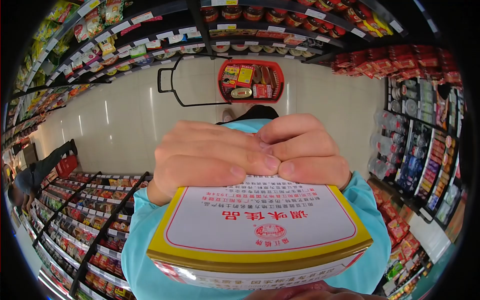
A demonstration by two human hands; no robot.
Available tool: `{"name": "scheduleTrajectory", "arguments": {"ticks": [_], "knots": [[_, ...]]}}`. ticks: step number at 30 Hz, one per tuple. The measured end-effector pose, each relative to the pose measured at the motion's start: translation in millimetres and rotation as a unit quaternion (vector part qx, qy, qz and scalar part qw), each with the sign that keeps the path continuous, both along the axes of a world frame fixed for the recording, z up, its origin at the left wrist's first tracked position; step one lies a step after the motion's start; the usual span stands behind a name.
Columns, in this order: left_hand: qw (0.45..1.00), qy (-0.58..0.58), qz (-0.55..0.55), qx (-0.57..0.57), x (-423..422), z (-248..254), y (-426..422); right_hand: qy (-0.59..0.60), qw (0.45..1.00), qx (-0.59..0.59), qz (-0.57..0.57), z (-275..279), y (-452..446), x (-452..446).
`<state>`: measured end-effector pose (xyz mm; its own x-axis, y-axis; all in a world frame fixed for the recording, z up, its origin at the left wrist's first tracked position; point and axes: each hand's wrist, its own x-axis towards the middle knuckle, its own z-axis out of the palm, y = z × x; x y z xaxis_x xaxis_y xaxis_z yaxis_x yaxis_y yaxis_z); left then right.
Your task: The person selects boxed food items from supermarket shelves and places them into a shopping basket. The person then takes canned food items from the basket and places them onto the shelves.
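Observation:
A yellow and white box (260,220) with red and black Chinese print fills the lower middle of the head view, very close to the camera and upside down. My left hand (202,155) and my right hand (305,150) both lie along its far edge, fingers bent over it and fingertips meeting near the middle. Light blue sleeves (370,215) flank the box. The thumbs are hidden from sight. Beyond my hands a red basket (281,82) stands on the floor, holding several packets and an oval tin (241,93).
A black metal handle frame (172,91) extends left of the basket over the pale tiled floor (120,115). Stocked shelves (117,45) curve along the back and left. Red packets (400,60) and bottles (387,140) line the right. Another person (30,180) bends at far left.

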<state>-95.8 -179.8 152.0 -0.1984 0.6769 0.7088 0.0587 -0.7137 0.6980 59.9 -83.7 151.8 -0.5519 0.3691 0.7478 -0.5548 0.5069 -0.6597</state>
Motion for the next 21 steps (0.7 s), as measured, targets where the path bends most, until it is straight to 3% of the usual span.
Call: {"name": "scheduleTrajectory", "arguments": {"ticks": [13, 17, 19, 20, 21], "knots": [[0.997, 0.042, 0.066, -0.011, 49, 20, 50, 0.036, 0.999, -0.011, 0.035, 4, 60, 38], [0.999, 0.017, 0.033, -0.011, 66, 6, 73, 0.019, 0.997, -0.018, 0.067, -5, 96, 61], [0.968, -0.106, -0.005, -0.229, 78, -13, 67, -0.014, 0.996, -0.073, 0.048, -27, 111, 72], [0.928, -0.166, -0.021, -0.334, 83, -19, 68, -0.174, 0.979, -0.039, 0.096, -33, 128, 87], [0.979, 0.056, 0.053, -0.189, 75, -31, 91, -0.095, 0.977, -0.190, 0.014, -33, 106, 91]]}}
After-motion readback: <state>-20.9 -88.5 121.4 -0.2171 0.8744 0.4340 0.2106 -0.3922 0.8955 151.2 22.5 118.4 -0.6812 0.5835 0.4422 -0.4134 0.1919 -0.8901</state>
